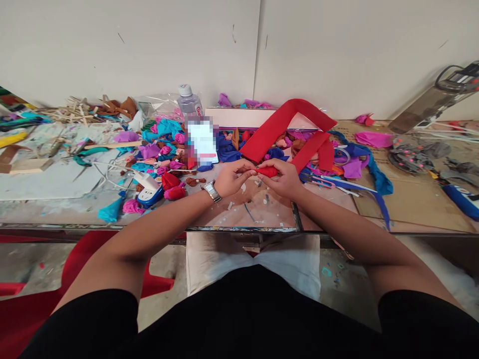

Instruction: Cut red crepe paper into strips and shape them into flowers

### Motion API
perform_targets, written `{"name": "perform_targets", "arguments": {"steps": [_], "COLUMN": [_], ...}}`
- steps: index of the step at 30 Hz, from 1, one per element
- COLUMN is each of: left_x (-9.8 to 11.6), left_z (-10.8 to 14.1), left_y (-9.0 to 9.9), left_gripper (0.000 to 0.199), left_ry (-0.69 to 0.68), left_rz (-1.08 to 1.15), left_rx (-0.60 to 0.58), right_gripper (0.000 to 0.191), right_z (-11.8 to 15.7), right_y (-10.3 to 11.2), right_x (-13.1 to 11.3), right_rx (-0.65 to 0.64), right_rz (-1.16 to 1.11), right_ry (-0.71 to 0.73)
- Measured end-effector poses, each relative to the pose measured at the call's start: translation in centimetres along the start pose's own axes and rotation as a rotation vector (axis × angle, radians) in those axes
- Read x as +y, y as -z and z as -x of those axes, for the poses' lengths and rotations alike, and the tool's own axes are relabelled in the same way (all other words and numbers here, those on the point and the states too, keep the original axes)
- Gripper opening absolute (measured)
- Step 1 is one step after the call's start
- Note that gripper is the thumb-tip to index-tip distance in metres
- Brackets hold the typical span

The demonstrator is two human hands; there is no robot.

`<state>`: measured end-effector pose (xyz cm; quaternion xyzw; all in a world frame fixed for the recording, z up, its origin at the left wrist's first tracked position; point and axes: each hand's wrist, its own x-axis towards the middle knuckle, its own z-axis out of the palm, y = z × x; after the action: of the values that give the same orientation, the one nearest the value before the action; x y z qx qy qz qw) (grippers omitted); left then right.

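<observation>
Between my two hands is a small gathered bundle of red crepe paper, held just above the table near its front edge. The fingers of my left hand, which wears a metal watch on its wrist, pinch the bundle's narrow left end. My right hand closes around its fuller part, and some of the bundle is hidden by those fingers. Behind my hands, a long folded red crepe paper strip arches up and bends back down on the right.
Scissors lie right of my hands, beside a blue strip. Farther back are a bright-screened phone and a water bottle. A power strip is at left among colourful paper pieces. A dark bottle leans at right.
</observation>
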<state>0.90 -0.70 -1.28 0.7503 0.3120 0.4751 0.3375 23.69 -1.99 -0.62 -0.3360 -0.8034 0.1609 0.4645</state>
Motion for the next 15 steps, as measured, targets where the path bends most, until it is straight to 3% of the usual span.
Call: {"name": "perform_targets", "arguments": {"steps": [9,15], "left_x": [-0.4,-0.8], "left_z": [-0.1,-0.2], "left_y": [-0.4,-0.3], "left_gripper": [0.042,0.038], "left_ry": [0.059,0.046], "left_rz": [0.193,0.236], "left_rx": [0.018,0.025], "right_gripper": [0.030,0.041], "right_z": [0.1,0.4], "right_y": [-0.3,-0.6], "right_x": [0.2,1.2], "right_rx": [0.068,0.091], "right_rz": [-0.148,-0.250], "right_ry": [-0.078,-0.084]}}
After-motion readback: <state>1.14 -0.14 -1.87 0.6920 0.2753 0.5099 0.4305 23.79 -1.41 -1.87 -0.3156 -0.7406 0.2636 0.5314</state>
